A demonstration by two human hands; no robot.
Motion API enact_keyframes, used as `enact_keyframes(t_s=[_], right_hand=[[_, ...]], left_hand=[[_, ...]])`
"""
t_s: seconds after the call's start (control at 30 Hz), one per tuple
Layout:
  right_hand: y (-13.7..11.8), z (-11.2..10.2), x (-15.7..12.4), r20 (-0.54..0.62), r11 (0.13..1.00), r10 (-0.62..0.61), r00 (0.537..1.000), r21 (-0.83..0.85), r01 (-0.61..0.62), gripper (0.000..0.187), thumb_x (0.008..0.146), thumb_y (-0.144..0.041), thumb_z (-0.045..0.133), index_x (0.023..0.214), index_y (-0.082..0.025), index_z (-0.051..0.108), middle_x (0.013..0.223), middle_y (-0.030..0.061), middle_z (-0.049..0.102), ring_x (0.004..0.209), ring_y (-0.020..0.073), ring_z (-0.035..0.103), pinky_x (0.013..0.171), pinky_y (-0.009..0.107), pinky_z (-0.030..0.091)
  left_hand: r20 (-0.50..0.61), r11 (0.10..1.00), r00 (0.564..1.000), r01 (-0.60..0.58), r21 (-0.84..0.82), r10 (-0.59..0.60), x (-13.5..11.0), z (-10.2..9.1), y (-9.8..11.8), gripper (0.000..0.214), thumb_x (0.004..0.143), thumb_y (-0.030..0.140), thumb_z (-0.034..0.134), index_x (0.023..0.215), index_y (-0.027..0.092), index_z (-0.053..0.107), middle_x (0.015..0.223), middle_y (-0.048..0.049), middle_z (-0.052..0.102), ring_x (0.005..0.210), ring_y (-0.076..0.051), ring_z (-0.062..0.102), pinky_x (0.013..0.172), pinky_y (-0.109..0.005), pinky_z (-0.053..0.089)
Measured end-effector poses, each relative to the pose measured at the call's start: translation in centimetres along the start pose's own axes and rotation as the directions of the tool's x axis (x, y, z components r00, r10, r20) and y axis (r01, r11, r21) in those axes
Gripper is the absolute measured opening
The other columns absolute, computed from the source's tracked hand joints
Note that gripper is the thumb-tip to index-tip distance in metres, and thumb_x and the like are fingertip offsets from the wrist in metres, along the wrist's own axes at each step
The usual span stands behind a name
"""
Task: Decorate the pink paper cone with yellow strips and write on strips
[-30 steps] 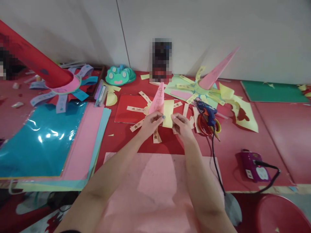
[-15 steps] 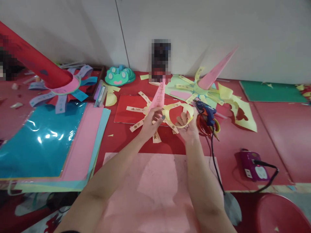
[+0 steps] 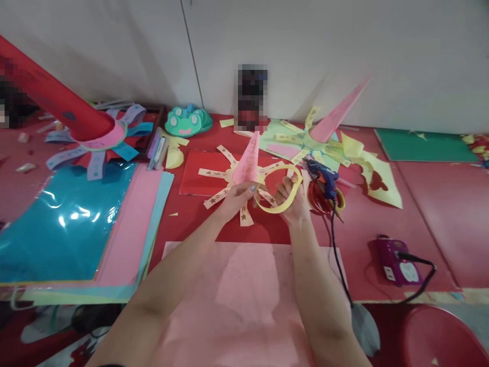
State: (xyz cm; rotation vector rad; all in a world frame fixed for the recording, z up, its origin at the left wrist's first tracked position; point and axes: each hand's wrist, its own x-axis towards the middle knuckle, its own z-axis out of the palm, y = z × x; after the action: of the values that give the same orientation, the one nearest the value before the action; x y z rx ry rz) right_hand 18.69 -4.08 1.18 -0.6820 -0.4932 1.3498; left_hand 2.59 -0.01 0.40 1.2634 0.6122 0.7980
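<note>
At frame centre, the left hand is closed on the base of the pink cone, holding it upright over its starred strips. The right hand grips the yellow paper ring, open just beside the cone. The glue gun lies within reach on the red surface.
</note>
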Motion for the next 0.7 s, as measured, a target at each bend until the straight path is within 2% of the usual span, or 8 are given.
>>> enact_keyframes(t_s=[0.1, 0.17, 0.3, 0.5, 0.6, 0.7], right_hand=[[0.26, -0.05, 0.27, -0.039, 0.995, 0.047, 0.998, -0.089, -0.051, 0.032, 0.064, -0.045, 0.070, 0.066, -0.022, 0.047, 0.050, -0.0088, 0.018, 0.041, 0.0056, 0.013, 0.033, 0.015, 0.016], [0.50, -0.17, 0.52, -0.098, 0.982, 0.104, 0.990, -0.147, -0.118, 0.031, 0.066, -0.046, 0.067, 0.067, -0.022, 0.047, 0.050, -0.0086, 0.021, 0.041, 0.0055, 0.018, 0.035, 0.016, 0.020], [0.83, -0.52, 0.95, -0.193, 0.957, 0.191, 0.963, -0.181, -0.226, 0.029, 0.069, -0.047, 0.063, 0.069, -0.022, 0.048, 0.050, -0.0087, 0.024, 0.042, 0.0061, 0.023, 0.038, 0.019, 0.027], [0.51, -0.33, 0.90, -0.172, 0.973, 0.191, 0.966, -0.099, -0.210, 0.035, 0.067, -0.052, 0.063, 0.064, -0.022, 0.046, 0.049, -0.0087, 0.023, 0.042, 0.0062, 0.026, 0.041, 0.019, 0.031], [0.55, -0.31, 0.65, -0.160, 0.981, 0.169, 0.972, -0.069, -0.182, 0.036, 0.065, -0.050, 0.066, 0.062, -0.021, 0.045, 0.050, -0.0086, 0.026, 0.043, 0.0053, 0.028, 0.041, 0.019, 0.033], [0.62, -0.70, 0.35, -0.158, 0.977, 0.159, 0.974, -0.116, -0.179, 0.034, 0.064, -0.047, 0.069, 0.064, -0.021, 0.048, 0.052, -0.0079, 0.035, 0.041, 0.0037, 0.028, 0.035, 0.016, 0.025]], left_hand=[[-0.063, 0.998, 0.997, 0.029, -0.055, -0.033, 0.19, -0.11, 0.16, 0.033, 0.069, 0.049, 0.065, 0.067, 0.017, 0.060, 0.056, 0.0042, 0.051, 0.048, -0.006, 0.047, 0.052, -0.021, 0.042], [-0.117, 0.995, 0.992, 0.036, -0.090, -0.046, 0.28, -0.21, 0.24, 0.033, 0.068, 0.048, 0.066, 0.063, 0.017, 0.057, 0.053, 0.0053, 0.049, 0.045, -0.005, 0.045, 0.049, -0.020, 0.041], [-0.150, 0.993, 0.987, 0.035, -0.114, -0.052, 0.45, -0.38, -0.02, 0.035, 0.068, 0.049, 0.066, 0.061, 0.017, 0.054, 0.053, 0.0053, 0.047, 0.046, -0.005, 0.045, 0.048, -0.019, 0.040], [-0.167, 0.994, 0.986, 0.002, -0.106, -0.020, 0.63, -0.38, -0.60, 0.036, 0.069, 0.048, 0.065, 0.060, 0.017, 0.051, 0.054, 0.0056, 0.043, 0.048, -0.005, 0.042, 0.049, -0.019, 0.038], [-0.167, 0.996, 0.986, -0.006, -0.094, -0.009, 0.63, -0.48, -0.40, 0.036, 0.070, 0.049, 0.064, 0.061, 0.017, 0.051, 0.054, 0.0056, 0.042, 0.047, -0.005, 0.041, 0.048, -0.020, 0.038], [-0.174, 0.995, 0.984, 0.003, -0.096, -0.020, 0.61, -0.63, -0.08, 0.036, 0.070, 0.050, 0.064, 0.060, 0.018, 0.051, 0.051, 0.0058, 0.040, 0.045, -0.005, 0.039, 0.047, -0.020, 0.036]])
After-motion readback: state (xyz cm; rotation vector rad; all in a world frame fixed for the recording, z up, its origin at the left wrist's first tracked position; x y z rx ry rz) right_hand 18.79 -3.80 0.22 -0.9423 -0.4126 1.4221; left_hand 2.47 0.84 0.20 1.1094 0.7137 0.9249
